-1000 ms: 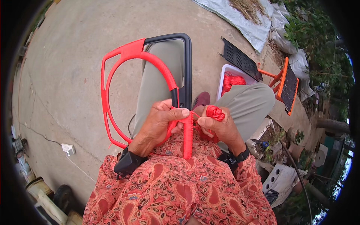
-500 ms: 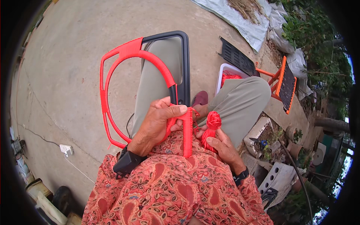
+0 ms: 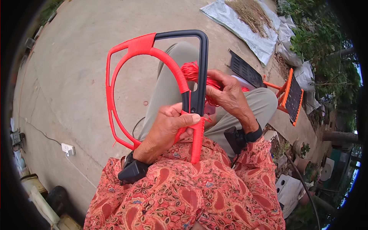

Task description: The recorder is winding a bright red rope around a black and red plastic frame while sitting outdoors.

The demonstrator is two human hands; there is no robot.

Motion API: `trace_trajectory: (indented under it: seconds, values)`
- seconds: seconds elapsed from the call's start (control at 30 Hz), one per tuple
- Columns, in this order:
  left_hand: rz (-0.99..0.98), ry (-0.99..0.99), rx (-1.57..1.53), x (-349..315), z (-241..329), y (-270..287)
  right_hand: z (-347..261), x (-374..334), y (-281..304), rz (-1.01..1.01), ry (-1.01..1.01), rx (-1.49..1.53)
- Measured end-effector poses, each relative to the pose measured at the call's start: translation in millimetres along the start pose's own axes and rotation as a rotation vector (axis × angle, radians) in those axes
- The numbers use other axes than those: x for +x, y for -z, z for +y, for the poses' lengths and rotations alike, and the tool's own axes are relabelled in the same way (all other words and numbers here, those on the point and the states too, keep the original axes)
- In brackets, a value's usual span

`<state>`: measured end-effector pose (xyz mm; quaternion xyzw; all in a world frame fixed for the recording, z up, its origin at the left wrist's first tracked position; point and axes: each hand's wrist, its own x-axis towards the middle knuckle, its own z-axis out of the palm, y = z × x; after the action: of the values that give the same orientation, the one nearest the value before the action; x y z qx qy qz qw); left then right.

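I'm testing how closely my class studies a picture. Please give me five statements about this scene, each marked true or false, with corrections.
1. The left hand grips the frame. True.
2. Red wrapping covers the whole frame. False: a black bar of it is bare.
3. The right hand holds a red cord bundle. True.
4. The socket block lies on the person's right. False: the white socket block lies on the left.
5. Dry stalks lie on a silvery sheet. True.

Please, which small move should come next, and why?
Probably the right hand should pass the bundled red cord farther beneath the straight bare black bar: cord shows on both sides, while the left hand pinches the red-wrapped frame.
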<state>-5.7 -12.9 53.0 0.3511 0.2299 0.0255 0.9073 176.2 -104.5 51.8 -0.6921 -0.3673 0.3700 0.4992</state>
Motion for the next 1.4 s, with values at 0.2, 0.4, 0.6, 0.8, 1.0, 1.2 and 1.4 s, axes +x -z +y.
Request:
trace_trajectory:
  seconds: [0.2,0.4,0.6,0.8,1.0,1.2,1.4]
  values:
    - [0.06,-0.016,-0.003,0.6,-4.8,10.9,14.9,33.2,-45.0,-0.064,0.601,-0.402]
    - [0.033,-0.005,-0.076,9.7,-6.4,21.6,18.0,31.6,-47.0,-0.058,0.527,-0.347]
    - [0.063,-0.012,-0.106,16.1,-7.0,26.0,17.7,13.7,-41.3,-0.122,0.104,0.163]
    - [0.073,0.014,-0.1,22.3,-6.8,27.0,14.6,-25.0,-17.2,0.186,0.317,-0.13]
    - [0.048,0.014,-0.103,22.4,-7.5,31.8,22.4,-62.7,-24.4,-0.282,-0.349,0.347]
    - [0.065,0.002,-0.091,19.2,-7.7,28.1,50.2,-76.0,35.0,0.13,-0.367,-0.103]
    - [0.025,0.035,-0.098,23.9,-15.1,29.1,-18.8,-11.5,22.4,0.34,0.173,0.141]
